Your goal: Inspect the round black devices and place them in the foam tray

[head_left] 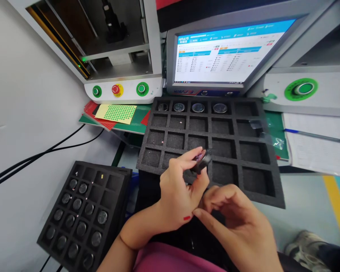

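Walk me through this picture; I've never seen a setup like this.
There is no robot here: one camera on a person's head looks forward and down at two bare hands. The left hand holds a round dark piece between thumb and fingers, above a black compartment tray. The right hand is close beside it, fingers curled; whether it grips anything is unclear. Four round pieces sit in the tray's far row. A second tray, lower at the picture's left, holds more. Beyond the large tray stands a lit screen, with a button panel to its left. A sheet of green dots lies below that panel.
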The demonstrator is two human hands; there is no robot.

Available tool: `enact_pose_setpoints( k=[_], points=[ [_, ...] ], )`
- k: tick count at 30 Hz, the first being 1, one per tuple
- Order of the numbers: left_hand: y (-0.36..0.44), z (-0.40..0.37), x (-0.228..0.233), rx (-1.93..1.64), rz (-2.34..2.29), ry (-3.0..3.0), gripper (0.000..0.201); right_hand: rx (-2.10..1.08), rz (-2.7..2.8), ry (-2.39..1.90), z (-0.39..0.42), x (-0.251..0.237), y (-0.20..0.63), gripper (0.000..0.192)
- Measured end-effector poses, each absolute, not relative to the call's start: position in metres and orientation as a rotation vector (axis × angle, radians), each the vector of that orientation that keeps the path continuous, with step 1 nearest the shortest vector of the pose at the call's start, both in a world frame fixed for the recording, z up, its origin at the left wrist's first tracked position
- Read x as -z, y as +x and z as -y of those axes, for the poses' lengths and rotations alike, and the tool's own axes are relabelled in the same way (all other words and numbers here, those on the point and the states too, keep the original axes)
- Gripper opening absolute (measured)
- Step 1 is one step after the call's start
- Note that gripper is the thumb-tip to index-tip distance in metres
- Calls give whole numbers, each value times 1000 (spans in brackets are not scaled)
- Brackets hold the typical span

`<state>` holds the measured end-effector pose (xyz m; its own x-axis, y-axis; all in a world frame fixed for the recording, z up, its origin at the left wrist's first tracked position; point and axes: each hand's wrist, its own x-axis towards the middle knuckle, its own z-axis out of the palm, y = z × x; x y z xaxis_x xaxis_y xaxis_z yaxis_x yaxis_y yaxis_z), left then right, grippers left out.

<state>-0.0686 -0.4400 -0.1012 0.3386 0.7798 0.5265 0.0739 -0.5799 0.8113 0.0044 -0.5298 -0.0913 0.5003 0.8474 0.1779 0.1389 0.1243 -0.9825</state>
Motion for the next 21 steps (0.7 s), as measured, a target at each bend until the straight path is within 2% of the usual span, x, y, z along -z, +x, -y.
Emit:
enact_pose_setpoints(
  k=[3,7,13,15,17,19,21],
  points=[
    [-65,438,103,-1307,-748,1860,15,-480,1107,-1348,533,89,1,13],
    [-61,435,109,-1346,-809,1862,15,-369,1300,-1375,536,89,-2,16],
    [-68,427,124,-1507,-899,1937,17,-326,1197,-1432,526,102,-18,15],
    [-68,421,124,-1563,-1080,1962,18,-167,1100,-1344,516,111,-25,9],
    [-66,413,123,-1537,-1329,1936,14,29,1120,-1295,504,122,-26,16],
    [-62,403,122,-1467,-1310,1884,12,173,1128,-1265,496,135,-22,21],
    [-62,396,124,-1436,-1148,1817,11,45,1160,-1279,494,144,-17,20]
  ],
)
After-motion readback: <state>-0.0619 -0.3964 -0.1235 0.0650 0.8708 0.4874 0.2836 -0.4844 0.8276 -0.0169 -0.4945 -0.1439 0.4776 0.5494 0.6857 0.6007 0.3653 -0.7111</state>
